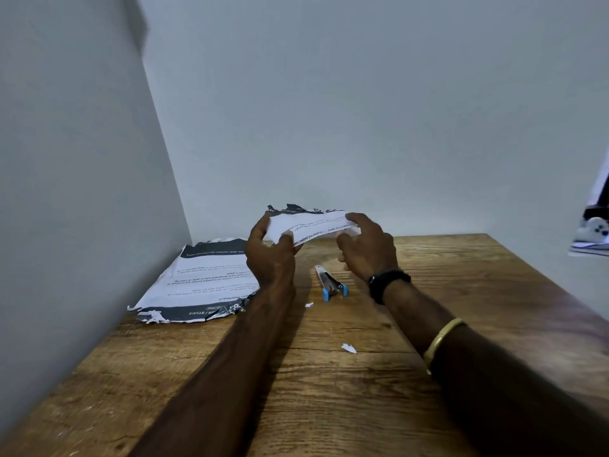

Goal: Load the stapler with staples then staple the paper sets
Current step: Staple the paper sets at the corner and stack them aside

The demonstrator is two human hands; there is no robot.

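Both hands hold up a set of white printed paper (309, 225) with a torn dark top edge, above the far part of the wooden table (329, 390). My left hand (268, 255) grips its left end and my right hand (367, 247) grips its right end. Below and between the hands, a small blue and silver stapler (330, 285) lies on the table, untouched. A second stack of printed paper (204, 282) with dark bands and torn edges lies flat at the left, against the wall.
Two small white paper scraps (309, 305) (348, 348) lie on the table near the stapler and closer to me. Grey walls meet in a corner at the left. A white object with dark parts (593, 232) shows at the right edge, beyond the table.
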